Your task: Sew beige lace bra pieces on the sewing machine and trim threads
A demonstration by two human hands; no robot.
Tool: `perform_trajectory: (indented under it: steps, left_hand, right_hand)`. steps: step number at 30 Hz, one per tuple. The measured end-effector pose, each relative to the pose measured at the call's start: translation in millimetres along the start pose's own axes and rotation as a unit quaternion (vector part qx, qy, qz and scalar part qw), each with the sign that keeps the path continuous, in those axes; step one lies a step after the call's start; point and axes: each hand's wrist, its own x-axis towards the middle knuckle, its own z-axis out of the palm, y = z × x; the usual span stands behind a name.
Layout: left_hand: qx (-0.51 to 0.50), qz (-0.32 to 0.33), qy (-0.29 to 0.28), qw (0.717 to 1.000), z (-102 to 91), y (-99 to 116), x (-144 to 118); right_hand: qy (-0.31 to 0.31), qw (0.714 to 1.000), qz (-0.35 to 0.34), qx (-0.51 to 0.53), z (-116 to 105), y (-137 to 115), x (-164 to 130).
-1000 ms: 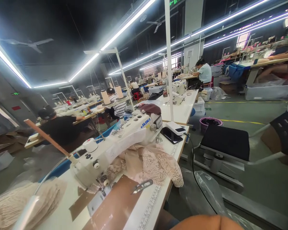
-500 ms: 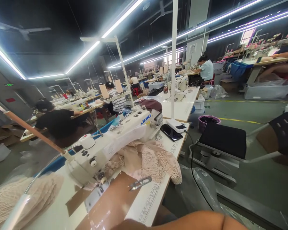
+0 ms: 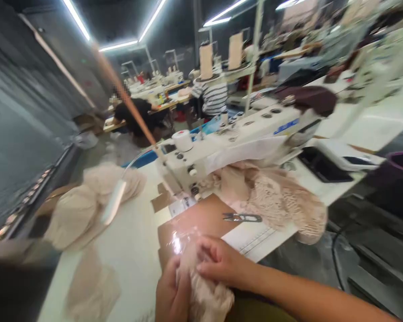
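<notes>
Low in the head view, my left hand (image 3: 174, 290) and my right hand (image 3: 221, 264) both grip a bunched piece of beige lace fabric (image 3: 208, 295) at the table's front edge. The fingers of each are closed on the cloth, which hangs down between them. Just beyond lies a brown sheet (image 3: 198, 219) with a glossy clear covering, in front of the needle area of a white sewing machine (image 3: 228, 143). Thread snips (image 3: 242, 218) rest on the sheet's right side. More beige lace (image 3: 275, 197) is heaped under the machine arm and droops over the table edge.
Stacked beige pieces (image 3: 83, 205) lie on the table's left, near a slim lamp (image 3: 115, 201). A single beige piece (image 3: 90, 286) lies closer. A phone (image 3: 322, 163) and a white device (image 3: 349, 154) sit at right. Co-workers sit beyond, one in a striped shirt (image 3: 215, 96).
My view has swung left and down. Both hands now show, holding beige lace fabric; earlier only a bare arm was at the bottom edge. The snips stay on the brown sheet.
</notes>
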Motion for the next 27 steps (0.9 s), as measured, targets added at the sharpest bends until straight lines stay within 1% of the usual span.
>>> perform_trajectory:
  steps: [1,2,3,4,5,6,7,8,9,10,11,12,13,14,16,18,20,22,24,27]
  left_hand:
    - [-0.010,-0.004,-0.007,1.000,-3.9,-4,3]
    - [-0.037,0.004,-0.042,0.998,-7.9,-7,6]
    - [-0.053,0.009,-0.056,0.997,-11.6,-11,9]
    - [-0.067,0.014,-0.056,0.996,-14.7,-13,13]
    - [-0.080,0.019,-0.054,0.995,-17.0,-16,15]
    - [-0.088,0.020,-0.043,0.995,-18.5,-18,17]
    - [-0.093,0.021,-0.032,0.995,-19.2,-19,18]
    - [-0.097,0.022,-0.024,0.995,-19.2,-20,18]
    - [-0.098,0.025,-0.019,0.995,-18.8,-21,18]
    - [-0.098,0.030,-0.015,0.995,-18.2,-22,18]
    - [-0.097,0.037,-0.012,0.995,-17.8,-22,18]
    - [-0.096,0.044,-0.011,0.994,-17.5,-23,18]
    - [-0.094,0.052,-0.011,0.994,-17.6,-23,18]
    - [-0.090,0.060,-0.011,0.994,-18.0,-23,18]
    - [-0.071,0.073,-0.009,0.995,-19.4,-23,18]
    - [-0.044,0.090,-0.014,0.995,-20.8,-23,18]
    - [-0.025,0.107,-0.025,0.994,-21.7,-24,18]
    - [-0.021,0.117,-0.025,0.993,-22.2,-24,17]
    - [-0.024,0.118,-0.012,0.993,-22.8,-25,17]
    - [-0.028,0.114,0.002,0.993,-24.2,-27,15]
  right_hand:
    - [0.045,0.999,0.005,-0.019,-4,3,2]
    - [0.062,0.998,0.018,-0.022,-8,5,4]
    - [0.064,0.997,0.011,-0.037,-13,7,4]
    - [0.064,0.996,-0.005,-0.059,-17,7,4]
    - [0.060,0.994,-0.034,-0.087,-20,7,2]
    - [0.041,0.988,-0.065,-0.132,-22,7,0]
    - [0.024,0.976,-0.107,-0.187,-22,6,-3]
    - [0.004,0.957,-0.152,-0.248,-21,5,-5]
    - [-0.013,0.930,-0.195,-0.311,-19,5,-6]
    - [-0.016,0.900,-0.232,-0.368,-16,5,-6]
    - [-0.013,0.874,-0.255,-0.413,-12,5,-5]
    - [-0.004,0.858,-0.262,-0.441,-9,5,-3]
    - [0.010,0.854,-0.257,-0.452,-7,5,0]
    - [0.023,0.862,-0.244,-0.443,-5,5,3]
    - [0.037,0.895,-0.220,-0.387,-3,1,8]
    - [0.022,0.923,-0.204,-0.326,-3,-4,8]
    - [-0.016,0.942,-0.170,-0.289,-2,-10,6]
    - [-0.047,0.956,-0.117,-0.267,0,-14,2]
    - [-0.064,0.964,-0.055,-0.251,1,-16,2]
    - [-0.087,0.967,0.027,-0.239,-2,-15,6]
